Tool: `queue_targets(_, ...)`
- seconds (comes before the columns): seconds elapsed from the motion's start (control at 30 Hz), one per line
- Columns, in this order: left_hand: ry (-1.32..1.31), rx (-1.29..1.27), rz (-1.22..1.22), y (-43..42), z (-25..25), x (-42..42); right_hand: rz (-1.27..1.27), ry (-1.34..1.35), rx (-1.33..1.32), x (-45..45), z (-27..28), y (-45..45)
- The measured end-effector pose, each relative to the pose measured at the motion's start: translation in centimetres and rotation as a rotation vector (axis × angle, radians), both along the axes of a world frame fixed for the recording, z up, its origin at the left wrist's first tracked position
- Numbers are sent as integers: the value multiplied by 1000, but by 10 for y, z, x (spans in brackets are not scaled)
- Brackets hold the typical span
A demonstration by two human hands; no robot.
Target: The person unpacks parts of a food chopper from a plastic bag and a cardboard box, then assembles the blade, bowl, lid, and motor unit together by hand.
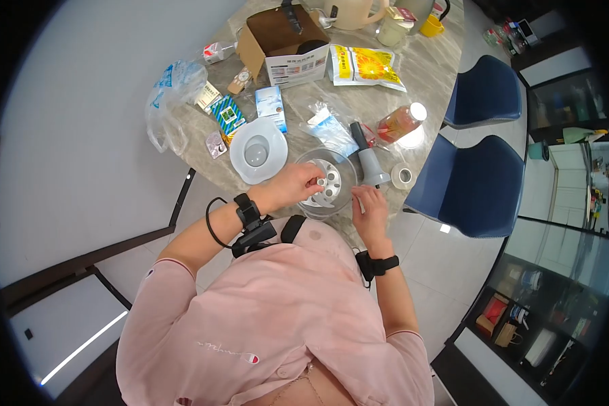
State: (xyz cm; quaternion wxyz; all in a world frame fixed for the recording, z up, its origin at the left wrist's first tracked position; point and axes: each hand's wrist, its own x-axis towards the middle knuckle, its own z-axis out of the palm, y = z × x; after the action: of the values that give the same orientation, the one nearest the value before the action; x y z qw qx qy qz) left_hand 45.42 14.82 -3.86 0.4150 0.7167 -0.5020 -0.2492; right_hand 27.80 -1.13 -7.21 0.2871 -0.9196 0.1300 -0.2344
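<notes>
My left hand (pixel 303 184) reaches over a clear round bowl (pixel 351 177). Its fingers are pinched on the raised centre of a white disc with holes (pixel 331 178) inside the bowl. Part of the disc is hidden beneath that hand. At the bowl's right side is my right hand (pixel 370 208), fingers loosely bent and apart, fingertips near the rim; I cannot tell whether they touch it. A grey tool with a dark handle (pixel 371 162) lies just beyond the right hand. To the left of the bowl sits a white funnel-like piece (pixel 239 154) with a round opening.
A roll of tape (pixel 401 176) and a white-capped bottle (pixel 397 124) stand at the right. Farther back are an open cardboard box (pixel 296 70), a yellow packet (pixel 367 66) and a blue-white box (pixel 271 108). A plastic bag (pixel 171 108) hangs over the left edge. Blue chairs (pixel 468 186) flank the table.
</notes>
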Motion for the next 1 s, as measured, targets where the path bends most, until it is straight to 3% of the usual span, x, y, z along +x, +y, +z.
queue_targets(0.33,-35,32,77,-1,24,4,-75,-63,25,-10,5,-3)
queue_targets(0.4,147,-7,233,7,37,12,-75,-49,30,-8,7,-2)
queue_targets(0.6,271,-74,364,37,44,28,130,45,-94,14,12,5)
queue_targets(0.73,564,-214,471,53,43,31,286,134,-162,30,10,7)
queue_targets(0.9,753,-248,518,68,39,37,377,528,-338,45,12,10)
queue_targets(1.0,893,-249,568,74,36,39,396,451,-404,46,5,13)
